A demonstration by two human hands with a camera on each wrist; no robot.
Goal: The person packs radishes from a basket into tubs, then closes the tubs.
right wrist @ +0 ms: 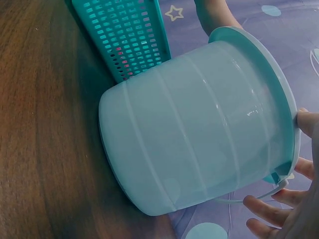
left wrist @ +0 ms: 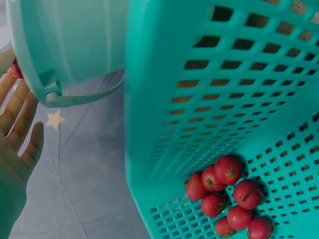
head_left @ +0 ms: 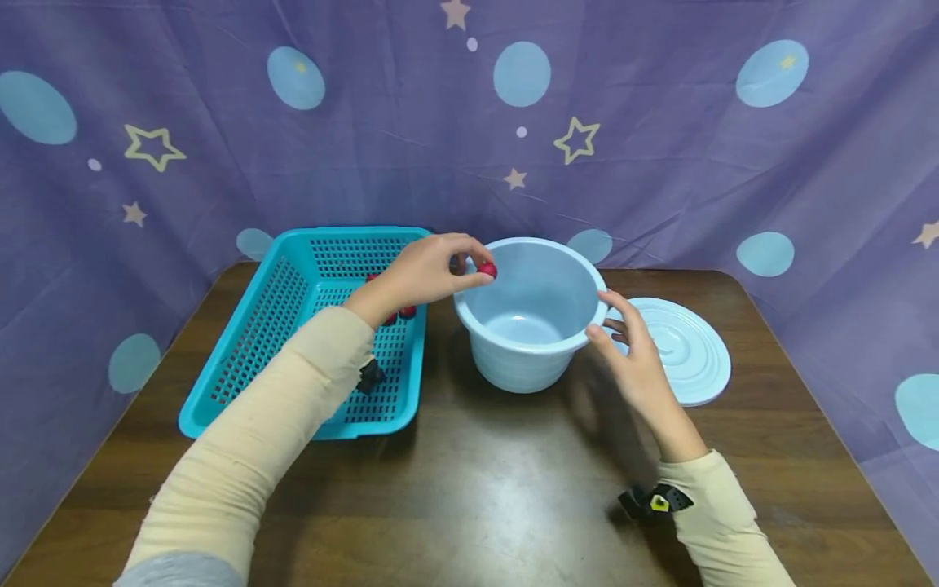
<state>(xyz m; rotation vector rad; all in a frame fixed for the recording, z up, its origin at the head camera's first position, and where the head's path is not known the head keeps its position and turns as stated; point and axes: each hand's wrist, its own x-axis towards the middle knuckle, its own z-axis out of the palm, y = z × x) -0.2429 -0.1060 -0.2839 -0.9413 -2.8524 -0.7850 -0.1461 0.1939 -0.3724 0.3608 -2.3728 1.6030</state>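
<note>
Fruit (head_left: 487, 269), small, round and red, is sitting at the left rim of the pale blue bucket (head_left: 517, 371), and the left hand (head_left: 436, 265) is pinching it between thumb and fingertip! Across the opening, the right hand (head_left: 634, 355) is gripping the opposite rim, thumb and forefinger set apart along the edge.

Now, the danger, as I'm judging it: that pinch is covering little of a smooth skin, so a slip could be sending the fruit outside, down the gap towards the teal basket (head_left: 240, 314). The bucket is narrowing towards its base, so a hard push from the right hand alone could be tipping it. And the left forearm is crossing above the basket, where a low elbow could be jostling the red fruits (left wrist: 247, 194) clustered inside.

Underneath, the dark wood-grain counter (head_left: 499, 489) is throwing back a bright glare at its middle. A round lid (head_left: 682, 350) is lying just right of the bucket. Behind everything, a purple curtain (head_left: 411, 106) is hanging in creases, showing off stars and blue spots.
</note>
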